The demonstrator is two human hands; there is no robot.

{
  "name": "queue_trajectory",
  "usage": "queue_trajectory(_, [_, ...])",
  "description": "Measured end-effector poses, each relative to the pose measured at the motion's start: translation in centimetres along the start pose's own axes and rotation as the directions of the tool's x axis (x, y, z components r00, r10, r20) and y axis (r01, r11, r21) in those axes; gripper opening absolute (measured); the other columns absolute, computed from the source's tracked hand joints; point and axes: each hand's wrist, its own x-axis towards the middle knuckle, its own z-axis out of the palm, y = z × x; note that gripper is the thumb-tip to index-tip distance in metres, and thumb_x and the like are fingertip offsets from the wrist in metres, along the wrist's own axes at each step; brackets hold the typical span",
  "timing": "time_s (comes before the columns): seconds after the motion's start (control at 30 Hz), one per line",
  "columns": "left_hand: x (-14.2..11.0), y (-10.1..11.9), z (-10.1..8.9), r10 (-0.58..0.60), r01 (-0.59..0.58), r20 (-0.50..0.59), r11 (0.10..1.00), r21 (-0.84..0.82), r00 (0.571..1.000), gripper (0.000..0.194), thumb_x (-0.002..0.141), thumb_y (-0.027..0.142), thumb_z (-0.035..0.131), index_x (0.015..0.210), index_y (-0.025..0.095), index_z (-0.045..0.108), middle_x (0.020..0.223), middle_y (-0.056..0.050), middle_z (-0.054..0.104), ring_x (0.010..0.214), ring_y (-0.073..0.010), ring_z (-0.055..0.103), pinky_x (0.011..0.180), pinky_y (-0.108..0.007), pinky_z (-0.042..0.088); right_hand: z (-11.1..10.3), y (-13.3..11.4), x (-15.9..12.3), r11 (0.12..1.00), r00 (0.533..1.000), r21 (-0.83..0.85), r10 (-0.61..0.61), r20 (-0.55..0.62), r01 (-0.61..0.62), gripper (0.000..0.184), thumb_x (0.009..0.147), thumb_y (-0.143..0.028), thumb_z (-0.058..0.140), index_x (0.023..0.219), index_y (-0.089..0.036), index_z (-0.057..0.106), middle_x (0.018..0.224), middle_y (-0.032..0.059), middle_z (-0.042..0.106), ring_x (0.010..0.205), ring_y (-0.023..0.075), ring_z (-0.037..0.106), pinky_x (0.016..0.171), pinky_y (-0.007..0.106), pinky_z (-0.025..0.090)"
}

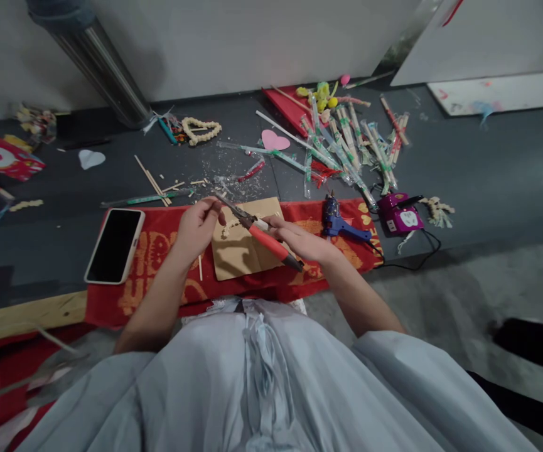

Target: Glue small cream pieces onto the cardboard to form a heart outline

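Note:
Long-nose pliers (271, 242) with red-and-black handles are in my right hand (299, 240), their jaws pointing up and left. The fingers of my left hand (198, 225) are pinched together close to the jaw tips; whatever they hold is too small to make out. Below both hands lies a tan sheet of cardboard (231, 267) on a red patterned towel (191, 295). A small cream beaded-looking piece (228, 231) rests on the cardboard, partly behind the pliers. A short thin stick (200, 268) lies on the towel under my left hand.
A phone (115, 246) lies at the towel's left end, a blue glue gun (341, 223) at its right. Beyond are wrapped sticks (346, 135), scattered bits, a pink paper heart (275, 140) and a cream heart-shaped frame (201, 130). A steel flask (106, 69) and purple box (399, 213) stand farther out.

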Motion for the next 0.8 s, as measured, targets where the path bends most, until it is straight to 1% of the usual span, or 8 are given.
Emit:
queue_trajectory(0.1, [-0.2, 0.2, 0.0, -0.017, 0.017, -0.002, 1.0, -0.013, 1.0, 0.012, 0.084, 0.028, 0.053, 0.075, 0.019, 0.055, 0.064, 0.002, 0.057, 0.065, -0.0137, 0.053, 0.067, -0.025, 0.041, -0.1, 0.0, -0.2, 0.999, 0.999, 0.019, -0.028, 0.019, 0.028, 0.047, 0.093, -0.055, 0.032, 0.111, -0.017, 0.051, 0.12, 0.0124, 0.059, 0.112, 0.0248, 0.055, 0.104, 0.043, 0.039])
queue_trajectory(0.17, [-0.2, 0.3, 0.0, -0.014, 0.014, -0.002, 1.0, -0.014, 1.0, 0.012, 0.084, 0.029, 0.053, 0.077, 0.019, 0.055, 0.064, 0.001, 0.056, 0.065, -0.014, 0.053, 0.065, -0.025, 0.042, -0.2, 0.1, -0.3, 0.999, 0.999, 0.028, -0.024, 0.047, 0.022, 0.064, 0.086, -0.068, 0.04, 0.119, -0.014, 0.049, 0.125, 0.0155, 0.057, 0.114, 0.0277, 0.054, 0.103, 0.045, 0.04])
queue_trajectory(0.23, [-0.3, 0.3, 0.0, 0.003, -0.003, -0.007, 1.0, 0.001, 1.0, 0.013, 0.084, 0.029, 0.053, 0.076, 0.019, 0.056, 0.064, 0.001, 0.056, 0.065, -0.0143, 0.053, 0.063, -0.025, 0.041, -0.3, 0.2, -0.4, 1.0, 0.997, 0.026, -0.008, 0.075, 0.006, 0.077, 0.079, -0.073, 0.049, 0.126, -0.011, 0.045, 0.127, 0.0173, 0.056, 0.114, 0.0295, 0.054, 0.1, 0.047, 0.042])
queue_trajectory(0.27, [-0.3, 0.3, -0.1, 0.017, -0.017, -0.009, 1.0, 0.01, 1.0, 0.014, 0.085, 0.029, 0.053, 0.076, 0.019, 0.057, 0.064, 0.001, 0.056, 0.065, -0.0145, 0.052, 0.063, -0.025, 0.041, -0.3, 0.2, -0.4, 1.0, 0.997, 0.02, -0.008, 0.078, 0.006, 0.08, 0.079, -0.073, 0.051, 0.128, -0.011, 0.043, 0.127, 0.0171, 0.056, 0.114, 0.0295, 0.054, 0.1, 0.046, 0.043])
queue_trajectory(0.4, [-0.3, 0.3, -0.3, 0.077, -0.076, -0.014, 0.996, 0.044, 0.997, 0.015, 0.084, 0.029, 0.051, 0.076, 0.019, 0.058, 0.064, 0.0, 0.058, 0.064, -0.0145, 0.051, 0.062, -0.025, 0.04, -0.5, -0.1, -0.7, 0.999, 0.998, -0.024, -0.037, 0.057, 0.039, 0.071, 0.084, -0.067, 0.049, 0.129, -0.013, 0.044, 0.124, 0.0143, 0.059, 0.111, 0.0271, 0.056, 0.097, 0.043, 0.045])
queue_trajectory(0.5, [-0.4, 0.4, -0.5, 0.099, -0.098, -0.008, 0.993, 0.066, 0.995, 0.015, 0.084, 0.029, 0.051, 0.075, 0.02, 0.058, 0.064, 0.001, 0.058, 0.064, -0.0143, 0.051, 0.063, -0.025, 0.041, -0.6, -0.4, -0.8, 0.996, 0.997, -0.064, -0.053, 0.061, 0.057, 0.064, 0.086, -0.064, 0.048, 0.125, -0.014, 0.046, 0.113, 0.0119, 0.062, 0.101, 0.0256, 0.058, 0.088, 0.04, 0.048])
queue_trajectory(0.67, [-0.6, 0.9, -0.6, 0.085, -0.084, -0.018, 0.996, 0.039, 0.996, 0.013, 0.082, 0.025, 0.053, 0.071, 0.02, 0.057, 0.064, 0.0, 0.057, 0.063, -0.0142, 0.051, 0.064, -0.026, 0.041, -0.7, -0.7, -0.8, 0.99, 0.997, -0.124, -0.057, 0.052, 0.063, 0.06, 0.085, -0.063, 0.049, 0.12, -0.015, 0.048, 0.1, 0.0087, 0.063, 0.092, 0.024, 0.059, 0.081, 0.037, 0.049])
queue_trajectory(0.8, [-0.7, 1.3, -0.6, 0.084, -0.083, -0.017, 0.996, 0.043, 0.996, 0.017, 0.084, 0.026, 0.054, 0.068, 0.02, 0.057, 0.065, 0.0, 0.055, 0.064, -0.0137, 0.049, 0.063, -0.025, 0.04, -0.8, -0.7, -1.0, 0.991, 0.997, -0.115, -0.062, 0.039, 0.066, 0.054, 0.087, -0.059, 0.049, 0.12, -0.016, 0.049, 0.101, 0.0073, 0.063, 0.094, 0.0235, 0.059, 0.083, 0.037, 0.049])
